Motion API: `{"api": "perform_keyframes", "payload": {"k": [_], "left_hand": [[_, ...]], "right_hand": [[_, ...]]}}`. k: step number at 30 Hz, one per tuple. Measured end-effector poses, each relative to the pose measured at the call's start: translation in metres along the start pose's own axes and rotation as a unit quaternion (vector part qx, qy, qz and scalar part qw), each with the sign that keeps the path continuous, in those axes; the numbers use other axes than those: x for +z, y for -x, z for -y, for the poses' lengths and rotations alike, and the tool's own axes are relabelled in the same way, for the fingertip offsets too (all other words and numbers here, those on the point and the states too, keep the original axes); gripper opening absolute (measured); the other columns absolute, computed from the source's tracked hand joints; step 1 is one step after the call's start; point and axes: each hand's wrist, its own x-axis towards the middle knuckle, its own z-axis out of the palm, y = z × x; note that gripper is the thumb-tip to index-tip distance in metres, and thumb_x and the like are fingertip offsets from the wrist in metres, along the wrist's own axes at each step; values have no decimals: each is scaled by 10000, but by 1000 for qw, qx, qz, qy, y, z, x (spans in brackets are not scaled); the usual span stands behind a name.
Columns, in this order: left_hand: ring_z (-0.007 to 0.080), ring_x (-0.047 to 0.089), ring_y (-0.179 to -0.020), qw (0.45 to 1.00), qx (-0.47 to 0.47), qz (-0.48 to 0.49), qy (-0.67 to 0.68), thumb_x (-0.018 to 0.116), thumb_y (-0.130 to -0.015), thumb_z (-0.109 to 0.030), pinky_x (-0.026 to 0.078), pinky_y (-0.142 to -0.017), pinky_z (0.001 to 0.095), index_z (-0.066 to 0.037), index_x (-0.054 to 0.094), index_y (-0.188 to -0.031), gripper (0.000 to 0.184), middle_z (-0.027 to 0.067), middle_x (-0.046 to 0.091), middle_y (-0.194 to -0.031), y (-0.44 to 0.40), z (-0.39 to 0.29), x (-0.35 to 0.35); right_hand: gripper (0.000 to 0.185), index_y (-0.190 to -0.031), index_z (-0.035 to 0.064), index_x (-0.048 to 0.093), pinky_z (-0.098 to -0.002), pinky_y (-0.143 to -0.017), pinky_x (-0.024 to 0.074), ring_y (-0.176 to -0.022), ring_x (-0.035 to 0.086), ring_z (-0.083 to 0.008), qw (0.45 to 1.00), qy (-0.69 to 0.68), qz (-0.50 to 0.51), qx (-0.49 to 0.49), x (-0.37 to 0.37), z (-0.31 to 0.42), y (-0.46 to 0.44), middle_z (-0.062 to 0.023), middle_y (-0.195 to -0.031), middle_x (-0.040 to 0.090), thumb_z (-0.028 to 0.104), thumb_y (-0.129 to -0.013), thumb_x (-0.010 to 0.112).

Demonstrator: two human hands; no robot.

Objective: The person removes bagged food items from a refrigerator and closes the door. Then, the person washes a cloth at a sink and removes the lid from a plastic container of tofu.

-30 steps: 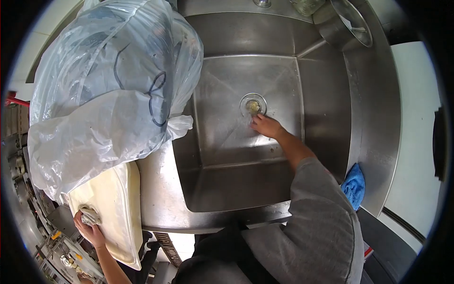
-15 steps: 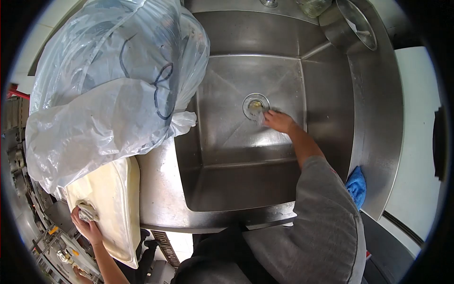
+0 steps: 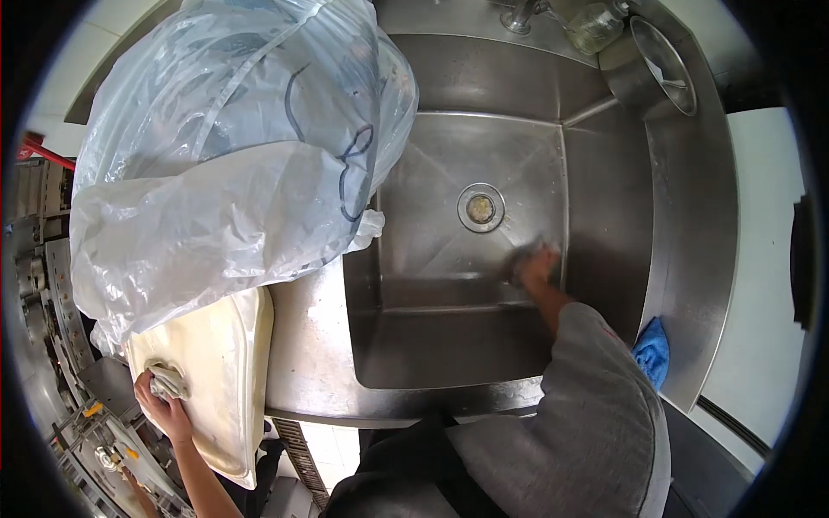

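Observation:
My left hand (image 3: 167, 414) is closed around a crumpled pale cloth (image 3: 167, 381), resting on a cream-coloured tray or lid (image 3: 226, 363) at the lower left. My right hand (image 3: 541, 263) is low in the steel sink (image 3: 466, 259), near the right side of its floor, and is smeared by motion. Something greyish and blurred shows at its fingers; I cannot make it out. Up and to the left of that hand is the round drain (image 3: 481, 207), with pale yellowish bits in it.
A large clear plastic bag (image 3: 233, 155) bulges over the counter at the left. A blue cloth (image 3: 652, 352) lies by the sink's right front corner. At the back right stand a tap (image 3: 518, 19), a glass-like bottle (image 3: 596, 30) and a tilted metal pot (image 3: 639, 73).
My right hand has moved from the drain toward the near right of the sink floor. My left hand still holds the cloth on the tray. The whole view has shifted somewhat.

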Motion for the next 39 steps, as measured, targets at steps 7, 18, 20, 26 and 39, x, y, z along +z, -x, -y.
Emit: {"api": "perform_keyframes", "payload": {"k": [7,18,20,26,39], "left_hand": [[338,413,-1109,1000,9,0,-8,503,-836,-258,285,-984,433,-9,474,-1164,413,163,467,-1149,0,1,0],[342,424,-1096,1000,-4,4,4,504,-839,-307,298,-970,429,-8,468,-1180,455,163,465,-1141,1,0,0],[348,427,-1094,1000,1,-1,-6,502,-842,-316,301,-968,434,-5,463,-1183,464,168,463,-1143,1,1,0],[342,432,-1098,1000,11,2,-2,510,-849,-330,305,-968,426,-7,467,-1178,463,156,472,-1146,1,3,-1],[349,435,-1086,1000,16,-3,3,508,-843,-325,304,-963,432,3,472,-1160,457,166,478,-1135,-1,2,0]], "right_hand": [[382,-1174,41,469,-427,-877,429,-1029,495,-407,990,47,123,-42,24,138,-64,-222,-1202,419,-5,-795,480],[430,-1148,97,544,-441,-917,398,-1076,494,-330,998,48,-16,-40,6,91,-168,-148,-1171,510,-22,-735,522],[460,-1116,113,570,-428,-946,391,-1094,487,-337,978,42,19,-204,34,113,-167,-125,-1153,536,-53,-690,528],[484,-967,156,647,-379,-925,421,-1038,500,-332,892,42,210,-397,26,167,-108,-63,-1125,567,-145,-618,500],[451,-1069,112,594,-397,-949,391,-1106,480,-318,895,11,198,-399,71,215,-95,-109,-1199,530,-19,-637,571]]}}
